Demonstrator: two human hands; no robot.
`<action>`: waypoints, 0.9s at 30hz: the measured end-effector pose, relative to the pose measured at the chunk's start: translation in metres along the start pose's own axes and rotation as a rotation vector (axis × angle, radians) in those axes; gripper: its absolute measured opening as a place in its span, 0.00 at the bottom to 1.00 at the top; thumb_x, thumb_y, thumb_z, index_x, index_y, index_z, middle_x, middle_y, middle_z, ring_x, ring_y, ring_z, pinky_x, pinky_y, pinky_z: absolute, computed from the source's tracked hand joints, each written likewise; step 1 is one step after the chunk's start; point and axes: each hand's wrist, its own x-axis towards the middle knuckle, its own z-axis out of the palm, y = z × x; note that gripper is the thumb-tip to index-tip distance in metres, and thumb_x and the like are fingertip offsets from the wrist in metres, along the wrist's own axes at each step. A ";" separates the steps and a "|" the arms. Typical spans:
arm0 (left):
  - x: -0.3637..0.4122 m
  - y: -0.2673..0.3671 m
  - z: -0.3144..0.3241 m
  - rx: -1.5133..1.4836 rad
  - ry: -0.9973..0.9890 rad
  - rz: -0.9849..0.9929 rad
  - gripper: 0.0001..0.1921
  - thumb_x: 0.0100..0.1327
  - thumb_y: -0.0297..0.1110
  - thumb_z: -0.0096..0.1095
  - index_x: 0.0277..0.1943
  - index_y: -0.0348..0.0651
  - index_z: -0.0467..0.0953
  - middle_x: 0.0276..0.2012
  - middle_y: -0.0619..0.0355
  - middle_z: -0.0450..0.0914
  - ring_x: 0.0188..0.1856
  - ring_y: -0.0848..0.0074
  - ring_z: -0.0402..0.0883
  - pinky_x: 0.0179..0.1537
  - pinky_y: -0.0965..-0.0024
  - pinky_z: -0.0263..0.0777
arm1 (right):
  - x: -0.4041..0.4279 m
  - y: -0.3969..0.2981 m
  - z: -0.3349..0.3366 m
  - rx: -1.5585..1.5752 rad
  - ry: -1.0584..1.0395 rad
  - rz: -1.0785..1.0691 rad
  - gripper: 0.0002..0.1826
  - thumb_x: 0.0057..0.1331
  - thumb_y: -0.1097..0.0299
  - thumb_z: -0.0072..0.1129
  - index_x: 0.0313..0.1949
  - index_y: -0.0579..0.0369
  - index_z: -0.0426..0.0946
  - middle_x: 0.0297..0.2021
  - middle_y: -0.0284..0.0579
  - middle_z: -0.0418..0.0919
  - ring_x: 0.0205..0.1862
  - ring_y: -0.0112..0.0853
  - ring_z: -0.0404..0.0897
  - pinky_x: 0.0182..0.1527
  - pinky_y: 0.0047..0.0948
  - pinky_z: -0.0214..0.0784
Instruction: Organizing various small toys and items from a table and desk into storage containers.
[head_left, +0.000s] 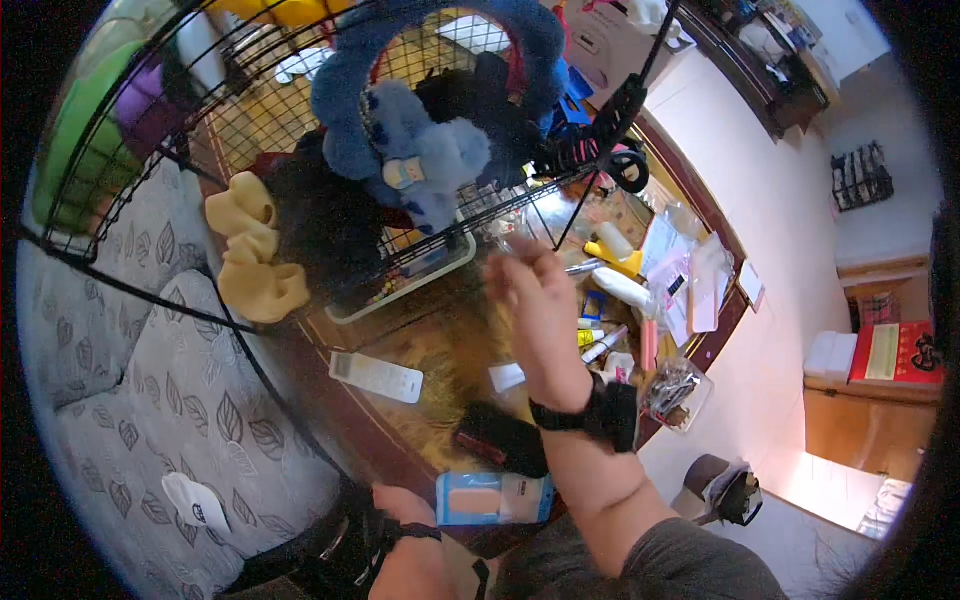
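My right hand (532, 281), blurred and with curled fingers, is raised over the cluttered table (442, 330); whether it holds something is unclear. Clear plastic lies just beyond its fingertips. A black band circles that wrist. Low in the view, my left hand (405, 504) is beside a blue and white packet (495, 498); its fingers are mostly hidden. Above the packet lies a dark case (502, 439), with a white remote control (376, 376) farther left. A black wire rack (480, 217) stands before me, bearing a fluffy blue headband (439, 161) and dark cloth items.
Pens, a yellow tool (615, 259), a white tube (624, 289) and plastic packets crowd the table's right side. A clear box of small items (677, 394) sits at its edge. Left are a grey leaf-patterned sofa (202, 397) and a cream scrunchie (259, 289). A bin (716, 487) stands lower right.
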 end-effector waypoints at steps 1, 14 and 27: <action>-0.014 0.011 0.004 0.009 -0.006 0.003 0.23 0.68 0.42 0.36 0.52 0.30 0.70 0.52 0.45 0.73 0.49 0.60 0.71 0.53 0.64 0.62 | -0.012 -0.006 -0.009 -0.264 -0.073 -0.047 0.15 0.63 0.73 0.52 0.49 0.64 0.70 0.39 0.42 0.74 0.40 0.26 0.74 0.44 0.24 0.68; -0.018 -0.007 0.003 0.520 0.097 0.239 0.19 0.67 0.38 0.38 0.47 0.32 0.74 0.49 0.43 0.74 0.47 0.60 0.73 0.50 0.62 0.64 | -0.219 -0.222 -0.367 -1.626 0.067 0.552 0.16 0.59 0.58 0.55 0.33 0.62 0.78 0.31 0.50 0.80 0.33 0.41 0.79 0.39 0.35 0.70; 0.053 -0.072 0.031 0.523 0.146 0.201 0.16 0.67 0.39 0.38 0.42 0.43 0.76 0.37 0.54 0.78 0.41 0.69 0.77 0.45 0.68 0.67 | -0.470 -0.459 -0.457 -2.454 0.870 1.354 0.22 0.59 0.60 0.52 0.51 0.54 0.71 0.45 0.53 0.76 0.43 0.46 0.76 0.47 0.41 0.68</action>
